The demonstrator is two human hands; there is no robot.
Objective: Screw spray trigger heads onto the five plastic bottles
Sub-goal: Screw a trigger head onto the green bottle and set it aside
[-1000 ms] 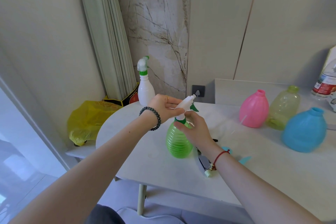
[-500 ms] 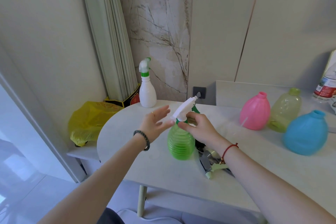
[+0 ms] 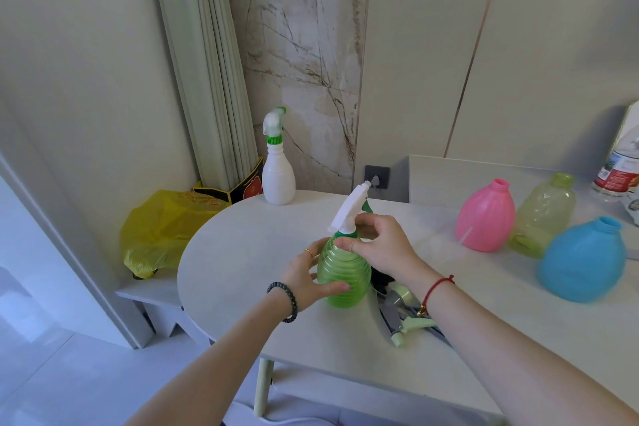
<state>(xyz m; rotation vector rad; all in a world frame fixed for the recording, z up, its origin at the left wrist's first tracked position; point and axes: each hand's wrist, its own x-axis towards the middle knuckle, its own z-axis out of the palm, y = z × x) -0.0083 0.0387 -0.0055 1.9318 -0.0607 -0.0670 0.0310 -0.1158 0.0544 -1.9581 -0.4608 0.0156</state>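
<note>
Both hands on a ribbed green bottle at the front of the desk

The left hand [image 3: 306, 278] wraps the translucent, ridged green bottle [image 3: 344, 275] standing on the pale matte desk [image 3: 242, 252]; the right hand [image 3: 378, 245] pinches the collar under its white trigger head [image 3: 347, 214]. Three rounded capless bottles stand to the right: pink bottle [image 3: 484, 218], yellow-green bottle [image 3: 544, 214], blue bottle [image 3: 582, 263]. One white bottle [image 3: 278, 173] with a fitted head stands behind. Loose trigger heads [image 3: 408, 323] lie by the right wrist; their number is unclear.

One head-worn view — looking forward and down, close over the table [image 3: 242, 263].
</note>
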